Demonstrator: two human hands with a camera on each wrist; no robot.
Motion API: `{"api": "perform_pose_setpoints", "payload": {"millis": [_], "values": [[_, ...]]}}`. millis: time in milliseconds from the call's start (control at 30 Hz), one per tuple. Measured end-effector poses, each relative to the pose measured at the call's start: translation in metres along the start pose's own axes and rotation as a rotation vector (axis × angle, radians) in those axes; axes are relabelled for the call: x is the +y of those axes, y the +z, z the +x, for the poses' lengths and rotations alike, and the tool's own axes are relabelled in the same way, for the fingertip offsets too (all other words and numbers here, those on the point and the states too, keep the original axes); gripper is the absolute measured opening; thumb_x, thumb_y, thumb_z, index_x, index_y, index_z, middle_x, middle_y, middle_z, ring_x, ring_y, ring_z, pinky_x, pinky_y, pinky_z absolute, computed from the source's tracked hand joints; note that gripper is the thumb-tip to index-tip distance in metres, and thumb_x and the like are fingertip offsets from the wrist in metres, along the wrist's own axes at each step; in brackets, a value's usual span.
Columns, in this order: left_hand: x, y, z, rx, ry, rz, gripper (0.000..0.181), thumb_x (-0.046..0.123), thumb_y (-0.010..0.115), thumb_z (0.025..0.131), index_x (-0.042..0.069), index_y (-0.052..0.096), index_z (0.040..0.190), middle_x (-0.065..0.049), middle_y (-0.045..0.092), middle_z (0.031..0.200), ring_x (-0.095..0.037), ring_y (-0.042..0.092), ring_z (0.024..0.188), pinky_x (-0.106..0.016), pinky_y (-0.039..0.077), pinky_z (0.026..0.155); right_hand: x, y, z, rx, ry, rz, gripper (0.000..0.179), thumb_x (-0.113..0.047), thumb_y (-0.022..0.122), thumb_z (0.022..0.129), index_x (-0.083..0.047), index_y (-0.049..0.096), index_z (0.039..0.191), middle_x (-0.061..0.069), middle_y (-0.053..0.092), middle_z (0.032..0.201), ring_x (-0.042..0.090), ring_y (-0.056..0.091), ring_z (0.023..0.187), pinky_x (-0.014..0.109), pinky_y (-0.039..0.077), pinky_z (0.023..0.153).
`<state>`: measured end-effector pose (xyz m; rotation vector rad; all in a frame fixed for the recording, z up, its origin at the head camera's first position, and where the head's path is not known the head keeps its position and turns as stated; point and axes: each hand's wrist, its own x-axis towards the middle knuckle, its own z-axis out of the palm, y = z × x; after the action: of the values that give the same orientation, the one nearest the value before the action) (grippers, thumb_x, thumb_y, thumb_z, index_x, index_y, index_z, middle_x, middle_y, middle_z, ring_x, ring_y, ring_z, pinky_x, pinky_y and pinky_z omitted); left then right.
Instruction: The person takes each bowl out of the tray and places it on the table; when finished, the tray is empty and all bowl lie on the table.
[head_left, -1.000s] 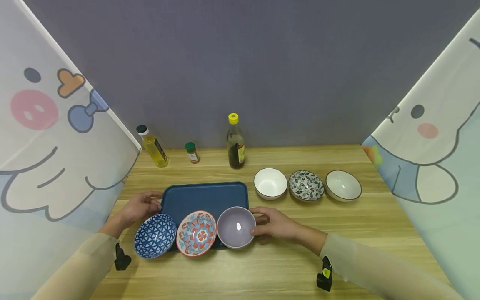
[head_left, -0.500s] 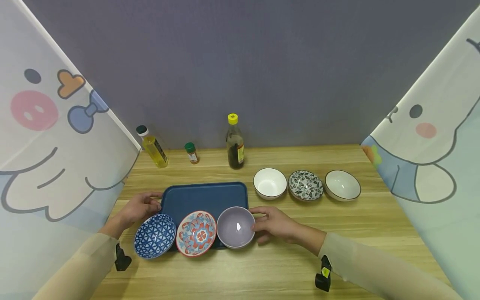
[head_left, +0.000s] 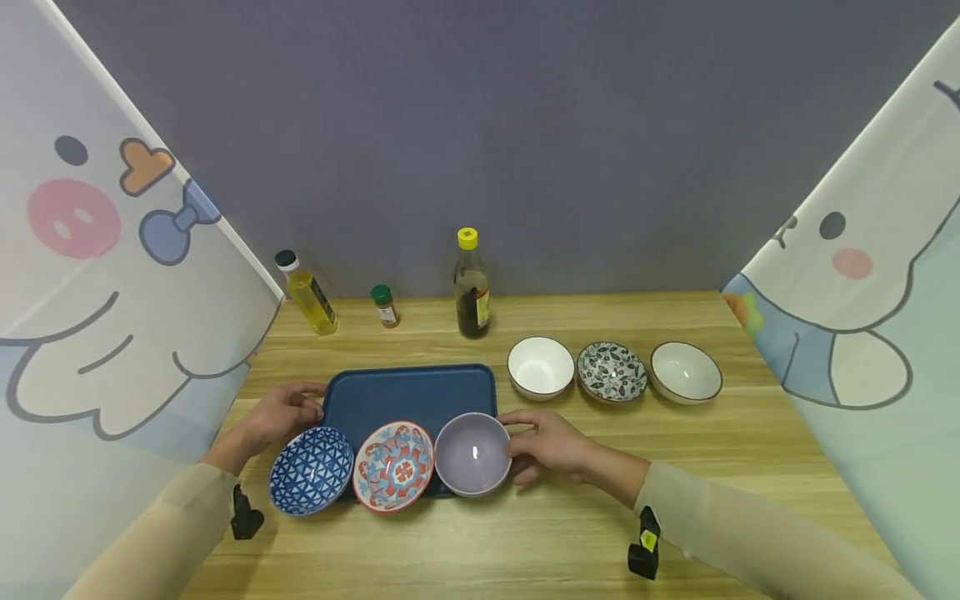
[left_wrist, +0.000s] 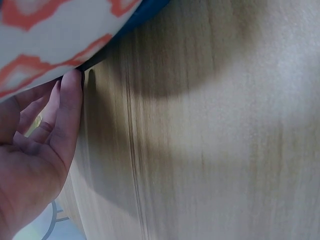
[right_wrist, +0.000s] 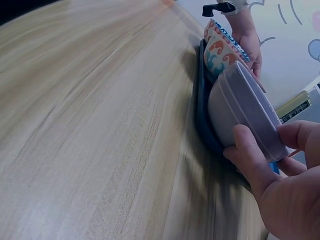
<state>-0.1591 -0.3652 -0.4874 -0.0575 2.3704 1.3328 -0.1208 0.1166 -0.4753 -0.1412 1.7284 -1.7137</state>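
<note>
Grips the left end of a dark blue tray point(head_left: 408, 392) with the left hand point(head_left: 285, 412), fingers bent in at the rim, just beside the blue-patterned bowl point(head_left: 312, 472). Holds the opposite end of the tray with the right hand point(head_left: 551, 446), fingers curved, overlapping the side of the lavender bowl point(head_left: 472, 454) in the right wrist view; cannot tell whether also pressing on that bowl. Along the near side of the tray, mouths up and side by side, three bowls: blue-patterned at the left, red-and-white bowl point(head_left: 394, 467) in the middle, lavender at the right, with bare tray behind them. Unclear from these views: tray lifted or resting on the wooden tabletop point(head_left: 420, 558).

Farther back to the right, near the tray, another row of three: white bowl point(head_left: 540, 367), leaf-patterned bowl point(head_left: 612, 372), and dark-rimmed bowl point(head_left: 686, 372), pale inside. Behind the tray, near the back edge and well apart from one another, yellow oil bottle point(head_left: 311, 300), small green-capped jar point(head_left: 386, 307), and yellow-capped dark bottle point(head_left: 472, 300), all upright. Beyond, a plain grey backdrop point(head_left: 487, 125), flanked by cartoon-printed panels point(head_left: 885, 350). On both arms, beige sleeves point(head_left: 172, 525) with small black devices point(head_left: 245, 517) at the wrists.
</note>
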Motion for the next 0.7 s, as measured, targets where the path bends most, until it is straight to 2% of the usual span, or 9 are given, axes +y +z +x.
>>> {"api": "perform_pose_setpoints", "payload": {"millis": [200, 467, 700], "values": [[0.0, 0.0, 0.0, -0.003, -0.003, -0.022, 0.053, -0.003, 0.054, 0.1, -0.011, 0.038, 0.15, -0.017, 0.067, 0.107, -0.024, 0.067, 0.097, -0.033, 0.06, 0.088, -0.002, 0.0, 0.001, 0.005, -0.008, -0.016, 0.062, 0.001, 0.066, 0.085, 0.003, 0.053, 0.145, 0.027, 0.075, 0.1, 0.029, 0.075, 0.076, 0.046, 0.063, 0.065], [-0.002, 0.0, -0.001, 0.0, -0.004, -0.015, 0.054, -0.001, 0.055, 0.101, -0.01, 0.037, 0.151, -0.018, 0.067, 0.109, -0.024, 0.067, 0.099, -0.034, 0.06, 0.089, -0.006, -0.003, -0.004, 0.002, -0.013, -0.018, 0.063, 0.0, 0.066, 0.085, 0.003, 0.052, 0.146, 0.027, 0.074, 0.104, 0.028, 0.076, 0.078, 0.043, 0.063, 0.065], [-0.002, -0.001, -0.002, -0.018, 0.01, -0.058, 0.054, -0.002, 0.054, 0.101, -0.011, 0.035, 0.152, -0.019, 0.066, 0.108, -0.023, 0.067, 0.098, -0.03, 0.059, 0.087, -0.014, -0.011, -0.013, 0.036, 0.006, -0.002, 0.063, -0.002, 0.066, 0.087, 0.001, 0.05, 0.148, 0.025, 0.074, 0.106, 0.029, 0.076, 0.079, 0.046, 0.063, 0.071]]}}
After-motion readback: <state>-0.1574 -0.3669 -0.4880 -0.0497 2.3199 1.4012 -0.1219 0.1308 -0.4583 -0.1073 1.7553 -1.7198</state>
